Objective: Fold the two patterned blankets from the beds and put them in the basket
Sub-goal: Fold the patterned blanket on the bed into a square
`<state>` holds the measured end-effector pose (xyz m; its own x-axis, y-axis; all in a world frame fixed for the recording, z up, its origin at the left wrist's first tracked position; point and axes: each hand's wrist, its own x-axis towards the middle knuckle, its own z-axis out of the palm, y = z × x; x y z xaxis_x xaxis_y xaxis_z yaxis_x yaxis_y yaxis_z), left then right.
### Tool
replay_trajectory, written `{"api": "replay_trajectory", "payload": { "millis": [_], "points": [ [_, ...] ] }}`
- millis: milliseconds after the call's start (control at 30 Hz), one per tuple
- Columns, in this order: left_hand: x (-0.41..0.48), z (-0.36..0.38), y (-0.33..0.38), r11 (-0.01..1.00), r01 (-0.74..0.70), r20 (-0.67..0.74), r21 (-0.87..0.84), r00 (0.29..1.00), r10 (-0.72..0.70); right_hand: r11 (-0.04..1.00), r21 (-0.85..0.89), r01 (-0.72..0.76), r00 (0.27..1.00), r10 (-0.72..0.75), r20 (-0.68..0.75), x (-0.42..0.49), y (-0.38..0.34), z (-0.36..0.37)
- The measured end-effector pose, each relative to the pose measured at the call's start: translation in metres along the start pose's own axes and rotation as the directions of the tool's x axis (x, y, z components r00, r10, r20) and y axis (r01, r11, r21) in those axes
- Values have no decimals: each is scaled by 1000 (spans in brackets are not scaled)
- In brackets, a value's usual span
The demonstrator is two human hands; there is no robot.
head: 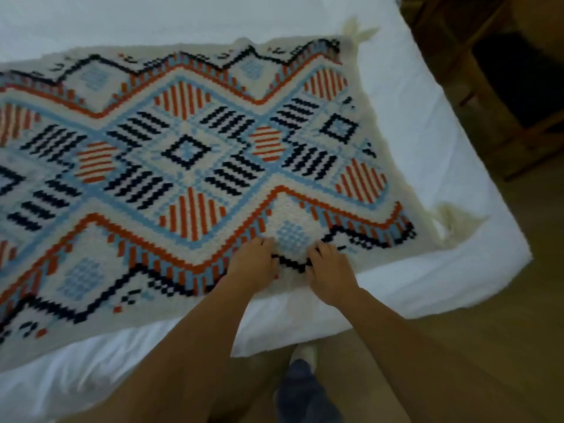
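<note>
A patterned blanket (189, 154) in cream, orange, light blue and navy lies spread flat across a white bed (427, 148), with cream tassels at its right corners. My left hand (253, 264) and my right hand (331, 271) rest close together on the blanket's near edge, fingers curled into the fabric and pinching it between them. The image is slightly blurred. No basket and no second blanket are in view.
The bed's near edge and right corner (503, 257) border a wooden floor (457, 346). Dark wooden furniture (518, 87) stands at the upper right. My leg and a light shoe (303, 358) are below, close to the bed.
</note>
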<state>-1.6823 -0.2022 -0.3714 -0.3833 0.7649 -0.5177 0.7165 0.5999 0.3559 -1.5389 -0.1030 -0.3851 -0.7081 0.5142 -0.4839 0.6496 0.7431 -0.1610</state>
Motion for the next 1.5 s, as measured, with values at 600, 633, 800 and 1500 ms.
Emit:
{"api": "replay_trajectory", "payload": {
  "millis": [600,633,800,1500],
  "points": [
    [116,17,211,982,-187,93,11,978,185,704,479,-524,801,599,-4,19,216,-54],
    [117,15,215,984,-150,55,-92,986,155,713,519,-472,818,573,-43,20,209,-58],
    [125,0,224,873,93,22,-478,995,-94,738,669,-90,919,320,-229,21,144,-64],
    [-18,-81,-137,603,191,-184,-775,844,-504,830,498,252,955,-129,-267,26,-230,-39]
  ]
}}
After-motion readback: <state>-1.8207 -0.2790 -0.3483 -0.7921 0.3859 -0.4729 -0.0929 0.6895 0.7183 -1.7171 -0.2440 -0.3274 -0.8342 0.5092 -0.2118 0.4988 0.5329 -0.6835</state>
